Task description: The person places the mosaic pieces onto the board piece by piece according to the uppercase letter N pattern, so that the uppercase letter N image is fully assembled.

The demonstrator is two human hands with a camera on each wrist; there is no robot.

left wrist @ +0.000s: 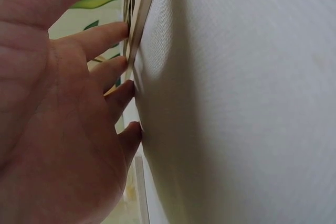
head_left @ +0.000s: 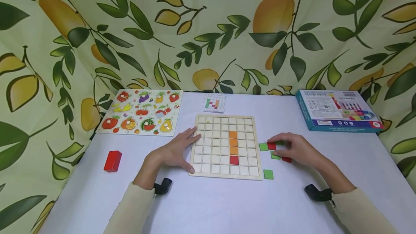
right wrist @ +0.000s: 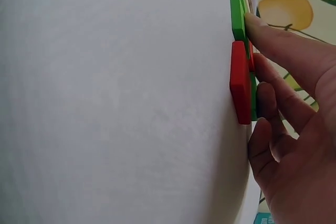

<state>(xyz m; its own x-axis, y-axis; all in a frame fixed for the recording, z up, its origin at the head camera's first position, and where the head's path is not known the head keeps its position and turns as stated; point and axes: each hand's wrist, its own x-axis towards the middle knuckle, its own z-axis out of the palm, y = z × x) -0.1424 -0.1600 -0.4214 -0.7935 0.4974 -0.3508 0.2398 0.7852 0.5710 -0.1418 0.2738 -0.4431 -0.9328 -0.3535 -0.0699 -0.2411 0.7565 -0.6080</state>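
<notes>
A wooden grid board lies in the middle, with three orange tiles and one red square tile in a column. My left hand is spread along its left edge, thumb at the near corner, fingertips at the frame. Right of the board, my right hand pinches a red tile between thumb and index finger, the thumb overlapping a green tile. Another red tile lies under the palm, and other green tiles lie around, partly hidden by the fingers.
A small pattern card lies behind the board. At the back left is a fruit puzzle board, with a red block nearer. A toy box lies at the back right. One green tile sits by the board's near right corner.
</notes>
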